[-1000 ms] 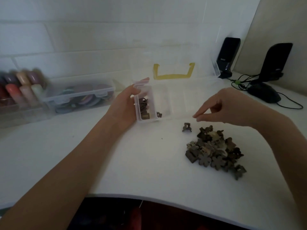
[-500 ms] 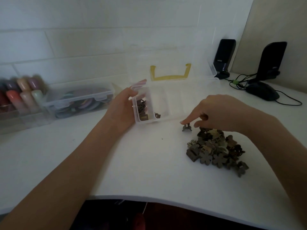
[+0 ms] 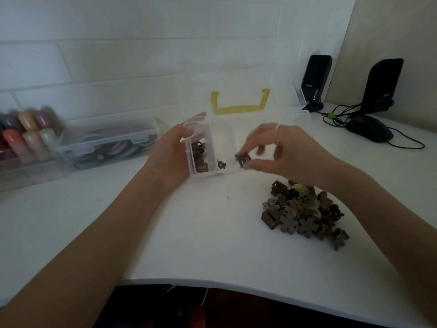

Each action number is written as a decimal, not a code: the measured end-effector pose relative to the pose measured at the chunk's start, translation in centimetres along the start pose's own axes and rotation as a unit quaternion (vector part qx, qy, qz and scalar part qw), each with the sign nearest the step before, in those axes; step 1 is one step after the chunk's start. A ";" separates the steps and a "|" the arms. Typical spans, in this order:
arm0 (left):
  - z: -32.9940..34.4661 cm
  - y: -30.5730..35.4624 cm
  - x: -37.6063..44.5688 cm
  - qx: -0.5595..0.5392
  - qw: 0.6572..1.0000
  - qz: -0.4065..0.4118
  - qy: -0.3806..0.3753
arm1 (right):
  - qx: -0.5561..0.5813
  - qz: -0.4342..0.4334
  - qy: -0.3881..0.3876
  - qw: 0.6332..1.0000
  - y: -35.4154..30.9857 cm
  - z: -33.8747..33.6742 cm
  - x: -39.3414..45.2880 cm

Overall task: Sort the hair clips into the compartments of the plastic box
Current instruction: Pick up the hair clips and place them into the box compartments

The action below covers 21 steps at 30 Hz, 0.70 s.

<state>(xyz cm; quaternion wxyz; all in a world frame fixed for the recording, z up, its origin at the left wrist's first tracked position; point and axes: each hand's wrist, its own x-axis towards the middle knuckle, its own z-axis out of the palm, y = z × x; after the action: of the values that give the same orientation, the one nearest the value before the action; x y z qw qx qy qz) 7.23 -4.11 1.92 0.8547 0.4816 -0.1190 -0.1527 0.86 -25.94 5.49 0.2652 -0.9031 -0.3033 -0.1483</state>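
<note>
A clear plastic box [image 3: 189, 151] with compartments and a yellow handle stands open on the white desk. My left hand [image 3: 171, 153] grips its left end, thumb over the rim. The leftmost compartment holds several brown hair clips [image 3: 199, 156]; one more clip [image 3: 221, 164] lies in the compartment beside it. My right hand [image 3: 281, 152] pinches a small dark clip [image 3: 243, 159] between thumb and fingers, just above the box's front edge. A pile of brown hair clips [image 3: 302, 213] lies on the desk below my right wrist.
A closed clear case [image 3: 106, 143] with colourful items sits at the left, with pastel bottles [image 3: 28, 133] further left. Two black speakers [image 3: 315, 81] and a black mouse [image 3: 369, 131] with cables stand at the back right. The desk's front edge curves near me.
My right hand came down to the lone clip on the desk, picked it up and carried it left and up to the box's front edge. My left hand kept holding the box.
</note>
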 end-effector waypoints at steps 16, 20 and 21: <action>0.9 -1.6 0.3 0.066 0.994 0.011 -0.087 | -0.316 -0.028 0.179 0.931 -0.5 3.9 1.5; 0.7 -1.6 0.5 0.069 0.993 0.015 -0.094 | -0.417 -0.003 0.102 0.903 -0.5 4.2 1.9; 0.7 -1.6 0.5 0.069 0.993 0.018 -0.092 | -0.419 -0.006 0.089 0.904 -0.5 4.2 1.8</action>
<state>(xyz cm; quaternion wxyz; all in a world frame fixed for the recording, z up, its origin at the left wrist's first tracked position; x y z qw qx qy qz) 7.23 -5.60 0.95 0.8077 0.5210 -0.2157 -0.1723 2.38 -22.42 3.02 -0.1125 -0.9121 -0.1943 -0.3429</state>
